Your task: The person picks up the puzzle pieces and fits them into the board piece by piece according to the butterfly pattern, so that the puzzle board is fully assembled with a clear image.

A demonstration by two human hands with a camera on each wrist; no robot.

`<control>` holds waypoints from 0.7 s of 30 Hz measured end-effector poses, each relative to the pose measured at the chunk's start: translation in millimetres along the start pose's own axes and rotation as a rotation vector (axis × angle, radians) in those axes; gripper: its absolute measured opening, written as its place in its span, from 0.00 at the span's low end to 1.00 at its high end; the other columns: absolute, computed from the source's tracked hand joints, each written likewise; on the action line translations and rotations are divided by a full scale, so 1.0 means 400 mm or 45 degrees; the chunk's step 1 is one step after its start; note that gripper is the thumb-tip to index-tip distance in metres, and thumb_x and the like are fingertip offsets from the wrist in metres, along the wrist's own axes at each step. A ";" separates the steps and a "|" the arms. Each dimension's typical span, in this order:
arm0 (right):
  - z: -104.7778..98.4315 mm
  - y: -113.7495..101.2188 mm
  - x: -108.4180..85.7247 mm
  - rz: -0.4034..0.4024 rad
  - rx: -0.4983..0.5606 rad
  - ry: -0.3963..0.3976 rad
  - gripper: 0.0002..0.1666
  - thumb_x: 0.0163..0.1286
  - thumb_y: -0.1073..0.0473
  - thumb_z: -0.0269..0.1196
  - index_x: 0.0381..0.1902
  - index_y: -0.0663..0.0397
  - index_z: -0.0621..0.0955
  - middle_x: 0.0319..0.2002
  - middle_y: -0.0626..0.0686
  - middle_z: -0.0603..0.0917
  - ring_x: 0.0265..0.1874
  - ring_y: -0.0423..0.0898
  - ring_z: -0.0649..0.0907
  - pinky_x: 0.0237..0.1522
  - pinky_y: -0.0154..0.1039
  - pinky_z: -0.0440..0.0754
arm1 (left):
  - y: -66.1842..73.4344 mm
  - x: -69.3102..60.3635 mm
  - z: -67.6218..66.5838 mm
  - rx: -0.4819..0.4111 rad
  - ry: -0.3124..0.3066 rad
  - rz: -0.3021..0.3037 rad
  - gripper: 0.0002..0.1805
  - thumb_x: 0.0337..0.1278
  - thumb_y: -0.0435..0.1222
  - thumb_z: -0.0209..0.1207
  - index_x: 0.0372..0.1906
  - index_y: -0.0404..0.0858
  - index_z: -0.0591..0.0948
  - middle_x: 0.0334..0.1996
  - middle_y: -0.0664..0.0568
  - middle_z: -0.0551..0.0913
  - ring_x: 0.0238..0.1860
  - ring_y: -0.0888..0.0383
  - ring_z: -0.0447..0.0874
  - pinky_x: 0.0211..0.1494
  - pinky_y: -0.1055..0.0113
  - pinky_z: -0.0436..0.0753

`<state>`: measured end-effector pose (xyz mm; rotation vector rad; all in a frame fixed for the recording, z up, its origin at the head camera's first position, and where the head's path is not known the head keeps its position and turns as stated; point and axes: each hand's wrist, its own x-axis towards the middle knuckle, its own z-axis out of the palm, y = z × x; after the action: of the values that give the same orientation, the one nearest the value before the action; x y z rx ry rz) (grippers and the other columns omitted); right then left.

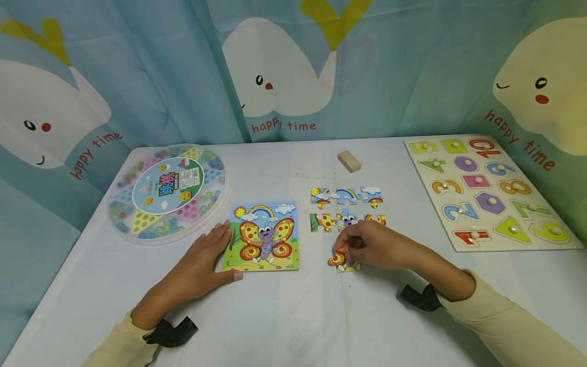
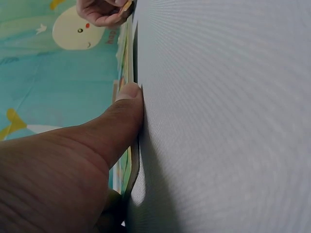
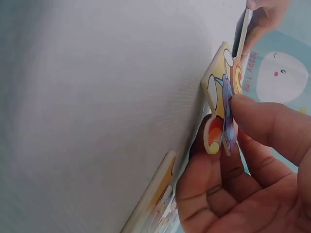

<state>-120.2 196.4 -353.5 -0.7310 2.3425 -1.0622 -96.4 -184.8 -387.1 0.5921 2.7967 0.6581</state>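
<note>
My right hand [image 1: 378,244] pinches a small butterfly puzzle piece [image 3: 221,92] between thumb and fingers, tilted in the right wrist view. It shows purple, white and orange. In the head view, a piece with an orange swirl [image 1: 339,258] shows at the fingertips; the fingers hide part of it. Past them, puzzle pieces [image 1: 346,196] lie in rows, the nearest partly covered by the hand. To the left is a square butterfly puzzle board [image 1: 266,239]. My left hand [image 1: 197,267] rests against it, fingers at its left edge and thumb [image 2: 129,107] at the front edge.
A round marble board game [image 1: 167,193] lies at the left back. A number and shape peg board [image 1: 490,193] occupies the right side. Beyond the pieces sits a small beige block [image 1: 349,161]. A whale-print curtain [image 1: 390,92] hangs behind the white table [image 1: 293,321].
</note>
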 end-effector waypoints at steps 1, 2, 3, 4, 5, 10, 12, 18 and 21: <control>0.000 0.001 0.000 0.003 0.011 -0.006 0.10 0.62 0.75 0.62 0.35 0.56 0.82 0.30 0.47 0.80 0.30 0.42 0.78 0.29 0.31 0.78 | 0.001 0.001 0.000 -0.001 -0.001 0.000 0.55 0.48 0.54 0.70 0.74 0.30 0.58 0.77 0.44 0.49 0.76 0.45 0.41 0.74 0.44 0.46; -0.001 0.001 0.001 0.005 0.018 -0.009 0.10 0.63 0.75 0.62 0.35 0.56 0.82 0.30 0.47 0.81 0.30 0.42 0.78 0.30 0.31 0.79 | 0.001 0.001 0.000 -0.004 -0.001 0.000 0.55 0.48 0.54 0.70 0.74 0.30 0.58 0.77 0.44 0.49 0.76 0.45 0.41 0.74 0.44 0.46; -0.001 0.001 0.001 0.008 0.028 -0.012 0.10 0.63 0.75 0.61 0.36 0.56 0.82 0.30 0.47 0.81 0.30 0.42 0.78 0.29 0.32 0.79 | 0.002 0.001 0.000 -0.006 -0.001 -0.001 0.55 0.48 0.54 0.70 0.74 0.30 0.58 0.77 0.44 0.49 0.76 0.45 0.41 0.74 0.44 0.46; -0.001 0.001 0.002 0.012 0.033 -0.014 0.09 0.63 0.75 0.61 0.36 0.57 0.82 0.30 0.47 0.81 0.30 0.43 0.78 0.30 0.32 0.79 | 0.002 0.001 0.000 -0.006 0.000 -0.002 0.55 0.48 0.54 0.70 0.74 0.30 0.58 0.77 0.44 0.49 0.76 0.45 0.41 0.74 0.44 0.46; -0.001 0.001 0.003 0.016 0.040 -0.015 0.09 0.63 0.74 0.61 0.36 0.57 0.82 0.30 0.47 0.81 0.30 0.43 0.79 0.30 0.32 0.79 | 0.002 0.000 0.001 -0.005 -0.001 -0.004 0.55 0.48 0.54 0.70 0.74 0.30 0.58 0.77 0.44 0.49 0.76 0.45 0.41 0.74 0.44 0.46; 0.003 -0.001 0.010 0.022 0.106 -0.029 0.09 0.63 0.74 0.62 0.37 0.58 0.82 0.30 0.49 0.81 0.29 0.45 0.79 0.29 0.34 0.80 | 0.001 -0.001 0.002 -0.005 0.000 -0.006 0.55 0.48 0.54 0.70 0.74 0.30 0.58 0.76 0.45 0.50 0.76 0.45 0.42 0.74 0.44 0.46; 0.005 -0.004 0.015 0.019 0.135 -0.035 0.09 0.63 0.74 0.62 0.37 0.58 0.82 0.29 0.51 0.81 0.27 0.45 0.78 0.27 0.34 0.80 | 0.001 -0.002 0.002 -0.008 0.000 -0.004 0.54 0.48 0.54 0.70 0.74 0.30 0.58 0.76 0.45 0.50 0.76 0.45 0.42 0.74 0.44 0.46; 0.013 -0.019 0.033 -0.004 0.162 -0.040 0.08 0.64 0.74 0.61 0.38 0.58 0.81 0.27 0.51 0.79 0.23 0.43 0.75 0.25 0.31 0.74 | 0.000 0.000 0.002 -0.007 0.004 0.000 0.55 0.48 0.54 0.70 0.74 0.30 0.58 0.76 0.45 0.49 0.76 0.45 0.42 0.74 0.44 0.46; 0.017 -0.029 0.043 -0.025 0.163 -0.036 0.10 0.64 0.75 0.60 0.40 0.59 0.81 0.28 0.51 0.78 0.24 0.42 0.74 0.25 0.30 0.72 | -0.001 0.000 0.002 -0.005 0.008 0.002 0.55 0.48 0.54 0.70 0.74 0.30 0.58 0.76 0.44 0.50 0.76 0.45 0.42 0.74 0.44 0.46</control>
<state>-126.0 175.3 -351.8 -0.7169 2.2248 -1.1901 -96.3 -184.9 -387.8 0.5920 2.8003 0.6669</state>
